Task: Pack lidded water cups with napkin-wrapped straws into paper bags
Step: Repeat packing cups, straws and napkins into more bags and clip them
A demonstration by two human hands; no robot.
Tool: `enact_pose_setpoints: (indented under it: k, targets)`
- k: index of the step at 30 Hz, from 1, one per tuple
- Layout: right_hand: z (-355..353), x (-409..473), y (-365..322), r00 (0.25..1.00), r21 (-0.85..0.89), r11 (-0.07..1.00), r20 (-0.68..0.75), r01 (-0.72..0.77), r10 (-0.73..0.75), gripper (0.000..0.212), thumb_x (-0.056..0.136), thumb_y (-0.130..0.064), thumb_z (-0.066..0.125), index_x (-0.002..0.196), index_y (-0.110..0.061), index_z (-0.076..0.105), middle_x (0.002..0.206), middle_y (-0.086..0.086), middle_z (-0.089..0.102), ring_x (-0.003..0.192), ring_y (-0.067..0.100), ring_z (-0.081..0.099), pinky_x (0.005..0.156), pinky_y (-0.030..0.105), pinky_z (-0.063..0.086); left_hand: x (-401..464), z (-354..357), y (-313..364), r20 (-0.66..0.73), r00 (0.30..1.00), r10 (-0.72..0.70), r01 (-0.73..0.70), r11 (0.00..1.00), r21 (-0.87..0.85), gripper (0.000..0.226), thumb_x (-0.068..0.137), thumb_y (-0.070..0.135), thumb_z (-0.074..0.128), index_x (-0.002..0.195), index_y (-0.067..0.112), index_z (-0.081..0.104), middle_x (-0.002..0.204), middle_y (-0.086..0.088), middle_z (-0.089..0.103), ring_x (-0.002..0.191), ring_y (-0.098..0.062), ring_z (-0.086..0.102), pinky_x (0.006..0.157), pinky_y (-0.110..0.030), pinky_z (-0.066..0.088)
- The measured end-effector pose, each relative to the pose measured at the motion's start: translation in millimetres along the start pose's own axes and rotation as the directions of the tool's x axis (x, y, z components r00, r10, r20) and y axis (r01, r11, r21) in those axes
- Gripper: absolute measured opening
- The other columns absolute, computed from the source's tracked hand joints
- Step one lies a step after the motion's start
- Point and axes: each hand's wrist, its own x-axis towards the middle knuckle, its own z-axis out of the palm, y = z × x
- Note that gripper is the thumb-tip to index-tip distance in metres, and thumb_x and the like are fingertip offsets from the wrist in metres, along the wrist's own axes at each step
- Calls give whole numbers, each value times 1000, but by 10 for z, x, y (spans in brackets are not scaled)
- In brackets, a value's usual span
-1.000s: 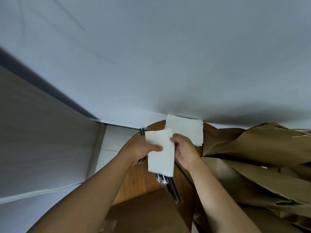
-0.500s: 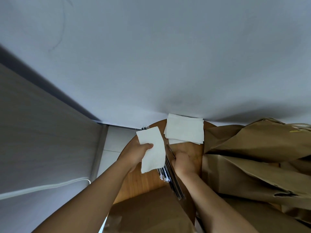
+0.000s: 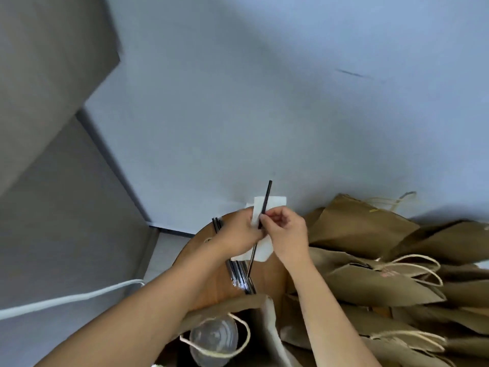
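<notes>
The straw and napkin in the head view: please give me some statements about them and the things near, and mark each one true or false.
1. The right hand pinches a black straw. True.
2. The left hand holds a white napkin behind that straw. True.
3. The straw lies flat on the table. False: it is held up, tilted, above the wooden table.
4. The open bag at the bottom is empty. False: a clear lidded cup is inside.
5. More brown paper bags lie piled to the right. True.
</notes>
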Motion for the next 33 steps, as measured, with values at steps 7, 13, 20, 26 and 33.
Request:
enact_pose_setpoints:
  k: [7, 13, 20, 26, 33]
  targets:
    - [-566, -655, -704, 999, 29, 999, 25, 28, -29, 69, 72, -28, 80, 130, -26, 42, 127, 0, 48, 115, 16, 49, 98, 36, 46, -856, 14, 533, -116, 968, 221, -226, 974, -30, 21, 91, -4, 54, 92, 13, 65, 90, -1, 67, 84, -10, 62, 81, -27, 52]
    - [-941, -1416, -1058, 943, -84, 947, 160, 309, -293, 11, 82, -20, 71, 86, -12, 64, 88, 11, 66, 75, 15, 53, 66, 28, 40, -1627, 235, 735, -156, 952, 265, -262, 964, 39, 18, 89, -3, 56, 75, 7, 60, 65, 6, 54, 58, 1, 51, 60, -14, 41]
    - [-1170, -2115, -1189, 905, -246, 871, 137, 424, -402, 15, 86, -17, 66, 95, -5, 67, 84, 7, 65, 72, 21, 55, 66, 34, 46, -2293, 417, 580, -451, 853, 262, -305, 952, -24, 25, 85, 6, 64, 109, 13, 59, 97, 2, 62, 87, -10, 57, 71, -14, 46]
    - [-1089, -2367, -984, 908, -307, 858, 220, 412, -357, 22, 91, -17, 60, 111, -8, 63, 96, -3, 58, 84, 9, 53, 59, 10, 44, -2642, 445, -203, -721, 689, 77, -80, 996, 30, 11, 92, 9, 50, 95, 17, 56, 82, 4, 59, 74, -16, 54, 66, -26, 49]
    - [-785, -2264, -731, 949, -283, 918, 225, 278, -219, 16, 90, -15, 61, 104, -8, 64, 92, -2, 58, 88, 14, 54, 75, 24, 44, -2465, 413, -578, -257, 964, 71, 113, 763, 636, 48, 91, 37, 59, 134, 21, 49, 133, 2, 55, 120, -17, 51, 104, -31, 39]
